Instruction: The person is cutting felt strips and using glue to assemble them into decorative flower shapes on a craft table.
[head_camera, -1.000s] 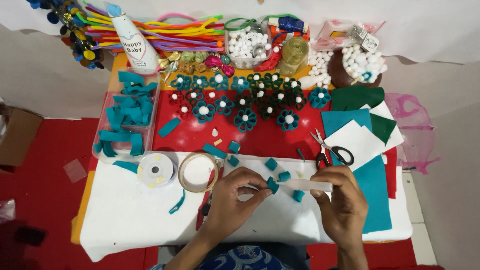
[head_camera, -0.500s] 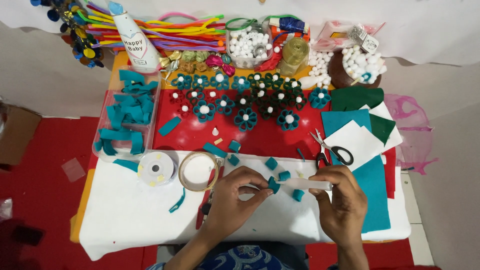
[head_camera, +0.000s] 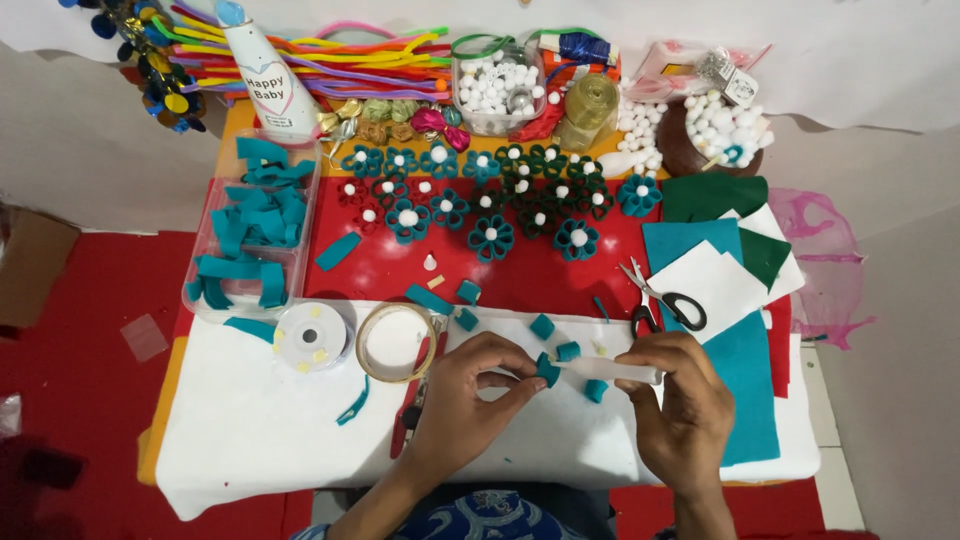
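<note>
both hands work near the surface's front edge.
left grip (head_camera: 470, 385) pinches a teal loop (head_camera: 548, 369); right grip (head_camera: 675, 395) pinches a white stick (head_camera: 610, 370).

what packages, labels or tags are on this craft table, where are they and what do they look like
Party hat: far left corner, white cone, blue tip, printed heart label.
Clear tub: far middle, clear plastic, full of white balls.
Clear tray: left side, rectangular, holds teal strips.
Paper tags: far right, small white tags by a brown bowl.
Tape rolls: left of the left hand, one white, one clear.
Right hand: holds a white stick.
</note>
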